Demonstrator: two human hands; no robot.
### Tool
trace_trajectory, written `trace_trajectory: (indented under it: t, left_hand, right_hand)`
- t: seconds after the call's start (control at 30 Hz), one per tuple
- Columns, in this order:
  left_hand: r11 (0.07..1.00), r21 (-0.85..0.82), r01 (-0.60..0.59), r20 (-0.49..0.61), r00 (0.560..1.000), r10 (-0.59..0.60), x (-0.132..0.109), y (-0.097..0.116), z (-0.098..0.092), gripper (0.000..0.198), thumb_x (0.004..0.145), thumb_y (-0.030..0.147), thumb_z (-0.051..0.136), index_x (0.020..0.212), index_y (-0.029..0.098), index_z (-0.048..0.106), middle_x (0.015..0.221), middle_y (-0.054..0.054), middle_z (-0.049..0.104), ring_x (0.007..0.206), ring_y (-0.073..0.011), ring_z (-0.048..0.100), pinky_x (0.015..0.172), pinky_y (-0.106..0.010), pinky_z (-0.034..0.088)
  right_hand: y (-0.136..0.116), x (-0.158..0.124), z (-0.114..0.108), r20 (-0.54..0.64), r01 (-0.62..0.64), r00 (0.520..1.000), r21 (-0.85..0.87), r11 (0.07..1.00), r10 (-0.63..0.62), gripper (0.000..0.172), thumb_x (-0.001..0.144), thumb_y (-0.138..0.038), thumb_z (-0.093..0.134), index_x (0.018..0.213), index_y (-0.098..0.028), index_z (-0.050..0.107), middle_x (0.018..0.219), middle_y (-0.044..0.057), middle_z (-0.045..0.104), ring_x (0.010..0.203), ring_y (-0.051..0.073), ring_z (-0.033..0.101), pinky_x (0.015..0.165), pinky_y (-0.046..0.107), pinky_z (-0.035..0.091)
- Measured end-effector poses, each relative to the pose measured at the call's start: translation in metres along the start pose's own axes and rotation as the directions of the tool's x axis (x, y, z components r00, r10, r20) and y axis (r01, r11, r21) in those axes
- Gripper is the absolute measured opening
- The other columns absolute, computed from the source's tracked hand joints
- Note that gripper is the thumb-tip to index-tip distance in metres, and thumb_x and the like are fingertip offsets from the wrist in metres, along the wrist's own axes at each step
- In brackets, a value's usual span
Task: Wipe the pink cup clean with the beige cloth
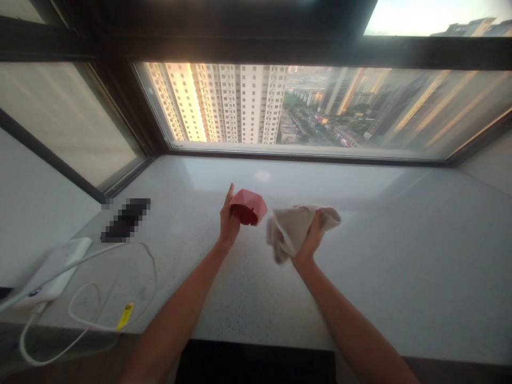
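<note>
My left hand (pixel 229 220) grips a pink faceted bowl-like object (pixel 250 200) by its left side, tilted so that its darker red hollow faces me. Just to the right, my right hand (pixel 312 240) is closed on a crumpled beige cloth (pixel 294 226), whose lower left corner hangs down and looks blurred. A small gap separates the cloth from the pink object. Both hands are over the middle of a pale windowsill (pixel 384 256); whether the pink object touches the surface is unclear.
A blurred-out dark item (pixel 126 220) lies on the sill at left. Nearer sits a white box-shaped device (pixel 60 269) with a looping white cable (pixel 154 266) bearing a yellow tag (pixel 125 316). Beyond the sill stands a dark-framed window (pixel 256 154).
</note>
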State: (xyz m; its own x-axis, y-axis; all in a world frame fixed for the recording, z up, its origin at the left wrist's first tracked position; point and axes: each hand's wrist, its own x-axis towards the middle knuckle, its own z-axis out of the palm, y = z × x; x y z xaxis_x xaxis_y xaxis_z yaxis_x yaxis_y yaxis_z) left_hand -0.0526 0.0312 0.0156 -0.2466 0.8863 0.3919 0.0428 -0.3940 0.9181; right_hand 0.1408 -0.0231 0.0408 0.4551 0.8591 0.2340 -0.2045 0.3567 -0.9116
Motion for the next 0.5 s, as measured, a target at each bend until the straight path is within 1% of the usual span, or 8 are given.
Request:
trace_trajectory:
  t: [0.07, 0.1, 0.17, 0.23, 0.27, 0.33, 0.43, 0.5]
  left_hand:
    - [0.994, -0.028, 0.102, -0.023, 0.994, -0.103, 0.0, -0.002, 0.005, 0.068, 0.1, 0.035, 0.061, 0.166, 0.025, 0.047, 0.154, -0.008, 0.066, 0.138, -0.0302, 0.064, 0.111, -0.046, 0.06]
    - [0.988, -0.034, 0.151, -0.022, 0.988, -0.151, -0.001, -0.002, 0.007, 0.069, 0.099, 0.034, 0.061, 0.166, 0.026, 0.046, 0.157, -0.008, 0.063, 0.141, -0.0311, 0.062, 0.11, -0.047, 0.061]
    - [0.973, -0.02, 0.228, 0.016, 0.974, -0.228, -0.003, 0.003, 0.01, 0.07, 0.097, 0.031, 0.059, 0.165, 0.029, 0.046, 0.16, -0.007, 0.059, 0.141, -0.031, 0.061, 0.108, -0.046, 0.062]
    - [0.963, 0.003, 0.269, 0.099, 0.958, -0.268, -0.008, 0.012, 0.012, 0.068, 0.095, 0.029, 0.058, 0.162, 0.03, 0.049, 0.161, -0.007, 0.058, 0.14, -0.0307, 0.061, 0.106, -0.044, 0.063]
    - [0.959, 0.005, 0.282, 0.156, 0.947, -0.28, -0.01, 0.016, 0.013, 0.066, 0.095, 0.029, 0.058, 0.161, 0.029, 0.05, 0.159, -0.008, 0.059, 0.138, -0.0314, 0.062, 0.102, -0.044, 0.064]
    - [0.953, -0.017, 0.302, 0.281, 0.916, -0.285, -0.014, 0.024, 0.013, 0.066, 0.095, 0.035, 0.062, 0.159, 0.026, 0.051, 0.154, -0.012, 0.062, 0.131, -0.0331, 0.065, 0.092, -0.041, 0.066]
    - [0.944, -0.051, 0.326, 0.476, 0.839, -0.264, -0.016, 0.026, 0.012, 0.09, 0.09, 0.046, 0.075, 0.167, 0.021, 0.037, 0.145, -0.018, 0.067, 0.114, -0.0317, 0.073, 0.083, -0.039, 0.066]
    - [0.95, -0.015, 0.312, 0.581, 0.776, -0.245, -0.015, 0.022, 0.01, 0.11, 0.084, 0.047, 0.084, 0.172, 0.019, 0.024, 0.137, -0.02, 0.071, 0.103, -0.0292, 0.076, 0.083, -0.039, 0.065]
  right_hand:
    - [-0.001, 0.012, -0.005, 0.15, 0.006, 0.989, -0.075, 0.997, 0.005, 0.047, 0.097, -0.068, 0.06, 0.104, -0.024, 0.078, 0.083, 0.004, 0.073, 0.071, 0.022, 0.067, 0.07, 0.038, 0.059]
    - [-0.001, 0.016, -0.006, 0.239, 0.029, 0.971, -0.124, 0.992, 0.002, 0.044, 0.097, -0.065, 0.065, 0.104, -0.024, 0.08, 0.087, 0.005, 0.075, 0.074, 0.023, 0.069, 0.073, 0.039, 0.059]
    - [0.0, 0.018, -0.003, 0.393, 0.121, 0.919, -0.226, 0.967, -0.023, 0.043, 0.099, -0.062, 0.066, 0.114, -0.025, 0.082, 0.108, 0.009, 0.078, 0.095, 0.026, 0.074, 0.09, 0.042, 0.06]
    - [0.002, 0.017, 0.001, 0.454, 0.236, 0.888, -0.305, 0.923, -0.077, 0.046, 0.101, -0.062, 0.063, 0.126, -0.027, 0.08, 0.135, 0.012, 0.073, 0.12, 0.029, 0.071, 0.107, 0.045, 0.054]
    - [0.004, 0.016, 0.003, 0.43, 0.253, 0.897, -0.317, 0.914, -0.1, 0.048, 0.101, -0.063, 0.064, 0.13, -0.027, 0.078, 0.143, 0.012, 0.069, 0.126, 0.03, 0.069, 0.111, 0.046, 0.052]
    - [0.008, 0.017, 0.003, 0.34, 0.163, 0.939, -0.289, 0.943, -0.058, 0.055, 0.1, -0.066, 0.064, 0.134, -0.025, 0.076, 0.142, 0.013, 0.071, 0.126, 0.03, 0.07, 0.11, 0.045, 0.053]
    - [0.014, 0.023, -0.003, 0.228, -0.108, 0.96, -0.236, 0.966, 0.163, 0.065, 0.095, -0.073, 0.065, 0.125, -0.017, 0.078, 0.107, 0.011, 0.08, 0.098, 0.027, 0.075, 0.084, 0.037, 0.058]
    - [0.017, 0.028, -0.007, 0.169, -0.219, 0.95, -0.242, 0.945, 0.264, 0.069, 0.088, -0.077, 0.069, 0.111, -0.014, 0.081, 0.085, 0.007, 0.077, 0.078, 0.023, 0.07, 0.067, 0.032, 0.053]
